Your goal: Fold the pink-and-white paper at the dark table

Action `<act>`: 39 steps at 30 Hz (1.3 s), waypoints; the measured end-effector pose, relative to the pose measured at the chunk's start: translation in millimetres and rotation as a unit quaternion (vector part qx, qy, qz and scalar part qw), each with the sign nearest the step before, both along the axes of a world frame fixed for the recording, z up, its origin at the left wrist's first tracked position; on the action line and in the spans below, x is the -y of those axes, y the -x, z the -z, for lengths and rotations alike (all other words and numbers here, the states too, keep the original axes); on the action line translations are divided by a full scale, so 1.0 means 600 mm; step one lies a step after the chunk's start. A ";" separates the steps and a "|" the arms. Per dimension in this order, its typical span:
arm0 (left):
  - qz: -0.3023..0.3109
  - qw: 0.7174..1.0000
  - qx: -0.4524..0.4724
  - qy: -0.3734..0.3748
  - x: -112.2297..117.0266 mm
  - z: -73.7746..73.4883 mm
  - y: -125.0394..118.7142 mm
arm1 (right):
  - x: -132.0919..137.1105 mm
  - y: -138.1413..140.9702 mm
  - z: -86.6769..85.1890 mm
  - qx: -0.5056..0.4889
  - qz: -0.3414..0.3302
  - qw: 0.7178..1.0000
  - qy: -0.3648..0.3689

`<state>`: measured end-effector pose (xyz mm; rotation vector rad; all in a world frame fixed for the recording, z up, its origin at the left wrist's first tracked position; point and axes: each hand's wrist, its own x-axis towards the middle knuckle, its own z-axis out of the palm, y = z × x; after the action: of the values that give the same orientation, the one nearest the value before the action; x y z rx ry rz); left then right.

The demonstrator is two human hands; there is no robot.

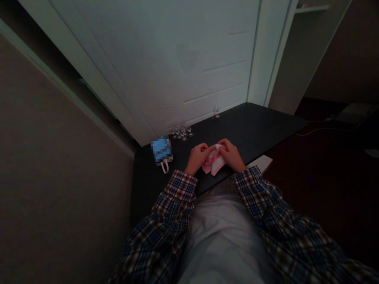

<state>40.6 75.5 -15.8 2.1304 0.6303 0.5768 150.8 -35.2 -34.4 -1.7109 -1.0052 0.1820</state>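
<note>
Between my two hands is a small pink and white cloth (218,162), its lower edges hanging loose above the black tabletop (251,126). My left hand (199,157) pinches the cloth's left upper side, thumb pointing inward. On the other side, my right hand (231,154) grips the upper right part, its thumb near a white patch at the top. The fingertips meet close together, and some fingers are hidden behind the cloth. What the cloth is exactly, I cannot make out in the dim light.
A blurred blue box-like item with a pale loop (164,166) stands to the left. Behind it are several small clear glass-like pieces (181,132), with another (217,113) farther right by the white panel (142,59). A white flat item (263,163) lies at the table's front edge.
</note>
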 end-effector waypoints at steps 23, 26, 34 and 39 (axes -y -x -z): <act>-0.030 0.998 0.005 -0.058 0.004 -0.005 0.000 | 0.000 0.001 -0.002 0.002 -0.004 1.000 0.003; -0.032 0.997 0.007 -0.065 0.004 -0.004 0.000 | 0.000 0.002 -0.002 0.000 -0.006 1.000 0.006; -0.025 0.997 0.006 -0.070 -0.001 0.001 0.000 | 0.002 0.001 -0.004 0.010 -0.007 1.000 0.015; -0.021 0.998 -0.011 -0.057 -0.008 0.007 -0.001 | 0.002 0.001 -0.005 0.017 -0.005 1.000 0.022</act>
<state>41.2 80.4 -20.2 2.2364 0.6700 0.6261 150.0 -36.5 -31.7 -1.7545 -1.0431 0.1834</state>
